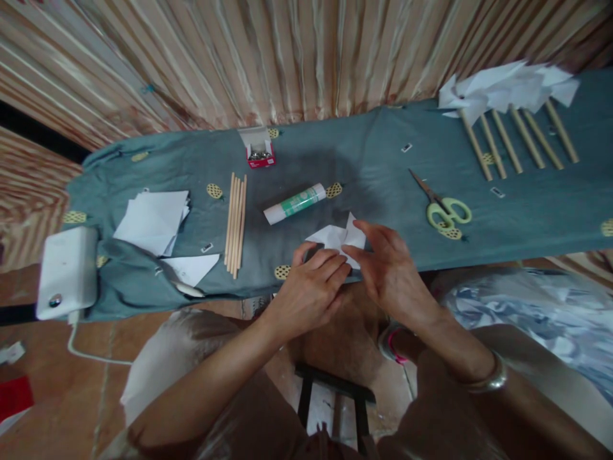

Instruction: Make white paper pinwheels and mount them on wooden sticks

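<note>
A white paper pinwheel (336,237) with folded blades lies at the near edge of the cloth-covered table, between both hands. My left hand (313,287) has its fingers closed on the near left part of the paper. With thumb and forefinger, my right hand (390,268) grips the blade on the right side. Just beyond the pinwheel lies a glue stick (297,203) with a green label. A bundle of thin wooden sticks (235,223) rests to the left. Green-handled scissors (443,207) lie to the right of my right hand.
A small red box of metal pins (260,153) stands open at the back. Stacked white paper squares (156,220), a cut paper piece (194,268) and a white power bank (67,271) with a cable are at the left. Several pinwheels on sticks (510,89) lie back right.
</note>
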Demonstrator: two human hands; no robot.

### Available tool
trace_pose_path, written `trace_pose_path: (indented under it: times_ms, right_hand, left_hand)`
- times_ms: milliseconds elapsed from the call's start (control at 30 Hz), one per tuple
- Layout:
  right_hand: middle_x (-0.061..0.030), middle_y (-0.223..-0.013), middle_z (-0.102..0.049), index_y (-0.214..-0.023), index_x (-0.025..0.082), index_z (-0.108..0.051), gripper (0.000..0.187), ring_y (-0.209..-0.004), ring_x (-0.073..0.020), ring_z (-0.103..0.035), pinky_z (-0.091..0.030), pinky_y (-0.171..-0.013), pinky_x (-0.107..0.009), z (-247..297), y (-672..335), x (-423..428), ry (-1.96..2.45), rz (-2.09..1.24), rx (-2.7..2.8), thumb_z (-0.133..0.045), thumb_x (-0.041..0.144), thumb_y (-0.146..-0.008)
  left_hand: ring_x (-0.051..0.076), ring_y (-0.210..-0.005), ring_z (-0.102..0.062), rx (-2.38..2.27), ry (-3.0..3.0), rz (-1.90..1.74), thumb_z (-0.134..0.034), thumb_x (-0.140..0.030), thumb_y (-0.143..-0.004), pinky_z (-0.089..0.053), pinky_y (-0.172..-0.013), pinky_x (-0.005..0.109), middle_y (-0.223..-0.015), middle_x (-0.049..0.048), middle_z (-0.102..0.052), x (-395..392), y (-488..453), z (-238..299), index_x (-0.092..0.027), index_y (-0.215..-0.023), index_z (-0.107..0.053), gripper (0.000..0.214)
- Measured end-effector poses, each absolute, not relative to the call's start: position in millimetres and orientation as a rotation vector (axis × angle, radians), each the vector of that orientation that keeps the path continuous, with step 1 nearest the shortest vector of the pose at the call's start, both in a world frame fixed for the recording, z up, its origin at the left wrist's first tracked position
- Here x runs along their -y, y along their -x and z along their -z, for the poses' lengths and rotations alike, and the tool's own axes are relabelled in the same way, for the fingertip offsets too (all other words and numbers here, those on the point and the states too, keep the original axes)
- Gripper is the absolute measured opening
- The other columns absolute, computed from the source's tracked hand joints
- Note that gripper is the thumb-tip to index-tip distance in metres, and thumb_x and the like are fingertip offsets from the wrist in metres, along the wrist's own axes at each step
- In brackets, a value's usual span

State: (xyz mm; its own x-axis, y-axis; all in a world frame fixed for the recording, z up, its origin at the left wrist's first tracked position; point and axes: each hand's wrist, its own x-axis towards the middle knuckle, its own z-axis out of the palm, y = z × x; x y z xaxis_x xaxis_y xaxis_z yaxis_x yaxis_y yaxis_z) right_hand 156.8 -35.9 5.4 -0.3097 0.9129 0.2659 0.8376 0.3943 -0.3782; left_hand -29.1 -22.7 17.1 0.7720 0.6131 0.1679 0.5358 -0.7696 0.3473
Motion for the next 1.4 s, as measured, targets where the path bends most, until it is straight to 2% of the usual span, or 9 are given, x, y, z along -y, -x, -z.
trace_pose_path:
  times_ms: [200,367,500,700,800,900,1100,1300,1400]
  right_hand:
    - [-0.0157,-0.140,-0.049,-0.109,0.018,-0.062,0.029,-0.127,-0.0315,-0.043,-0.044,-0.094,-0.052,-0.2,-146.4,40.1,1.519,-0.125,2.255,-0.038,0.015,-0.093]
    - [-0.0173,-0.138,-0.051,-0.113,0.015,-0.060,0.031,-0.127,-0.0316,-0.043,-0.044,-0.096,-0.051,1.4,-144.4,41.8,1.478,-0.157,2.279,-0.039,0.010,-0.091]
    - [-0.0161,-0.138,-0.053,-0.111,0.015,-0.061,0.031,-0.127,-0.0311,-0.045,-0.045,-0.096,-0.051,2.5,-144.9,40.1,1.436,-0.192,2.259,-0.039,0.010,-0.091]
    - [-0.0151,-0.139,-0.051,-0.106,0.018,-0.063,0.029,-0.127,-0.0317,-0.044,-0.046,-0.094,-0.054,-2.1,-149.5,36.5,1.452,-0.228,2.239,-0.041,0.011,-0.088]
    - [-0.0169,-0.140,-0.049,-0.107,0.015,-0.064,0.027,-0.128,-0.0340,-0.043,-0.045,-0.096,-0.055,-6.4,-151.1,36.6,1.416,-0.251,2.246,-0.049,0.017,-0.085]
    - [-0.0177,-0.139,-0.050,-0.107,0.013,-0.065,0.029,-0.128,-0.0350,-0.043,-0.044,-0.098,-0.054,-6.9,-151.0,37.3,1.396,-0.246,2.228,-0.055,0.019,-0.081]
    - [-0.0190,-0.137,-0.052,-0.108,0.013,-0.065,0.031,-0.127,-0.0339,-0.044,-0.047,-0.095,-0.053,-1.3,-151.7,35.7,1.374,-0.199,2.239,-0.054,0.012,-0.079]
    - [-0.0172,-0.128,-0.060,-0.102,0.015,-0.068,0.024,-0.121,-0.0307,-0.050,-0.049,-0.091,-0.051,0.0,-151.8,32.7,1.337,-0.130,2.142,-0.049,0.013,-0.087]
    - [-0.0168,-0.127,-0.061,-0.103,0.017,-0.067,0.024,-0.119,-0.0299,-0.052,-0.049,-0.091,-0.051,-3.3,-148.7,33.2,1.329,-0.114,2.078,-0.048,0.015,-0.089]
  left_hand:
    - [0.026,-0.117,-0.053,-0.892,-2.663,-0.408,-0.054,-0.022,-0.086,-0.026,-0.108,0.050,-0.118,0.0116,-0.066,23.1,29.1,-17.7,-0.011,-0.116,-0.058,0.032]
    - [0.025,-0.116,-0.054,-0.902,-2.632,-0.523,-0.053,-0.027,-0.089,-0.028,-0.106,0.048,-0.117,0.0091,-0.068,21.8,36.8,-18.1,-0.016,-0.115,-0.060,0.029]
    - [0.024,-0.110,-0.058,-1.007,-2.608,-0.673,-0.056,-0.030,-0.089,-0.034,-0.098,0.045,-0.116,0.0088,-0.069,16.0,48.9,-21.6,-0.016,-0.114,-0.061,0.029]
    - [0.024,-0.095,-0.061,-1.228,-2.516,-0.644,-0.054,-0.027,-0.090,-0.041,-0.084,0.043,-0.098,0.0091,-0.072,2.9,62.9,-24.1,-0.015,-0.099,-0.068,0.021]
    - [0.022,-0.088,-0.062,-1.245,-2.350,-0.671,-0.052,-0.025,-0.091,-0.046,-0.081,0.039,-0.090,0.0086,-0.072,0.5,63.7,-21.3,-0.014,-0.092,-0.070,0.021]
    - [0.018,-0.079,-0.065,-1.243,-2.104,-0.721,-0.051,-0.024,-0.090,-0.050,-0.074,0.032,-0.091,0.0078,-0.072,2.7,61.6,-16.2,-0.015,-0.098,-0.070,0.022]
    - [0.018,-0.071,-0.069,-1.247,-1.459,-0.858,-0.065,-0.036,-0.081,-0.052,-0.067,0.028,-0.085,0.0053,-0.074,4.7,53.2,-8.0,-0.018,-0.102,-0.070,0.028]
    - [0.020,-0.083,-0.070,-1.060,-0.775,-0.930,-0.082,-0.034,-0.064,-0.055,-0.077,0.032,-0.086,0.0057,-0.074,10.0,35.3,-15.2,-0.016,-0.102,-0.066,0.045]
    - [0.020,-0.089,-0.069,-0.921,-0.545,-0.913,-0.082,-0.036,-0.065,-0.053,-0.087,0.035,-0.093,0.0082,-0.074,16.0,27.8,-20.9,-0.015,-0.099,-0.067,0.043]
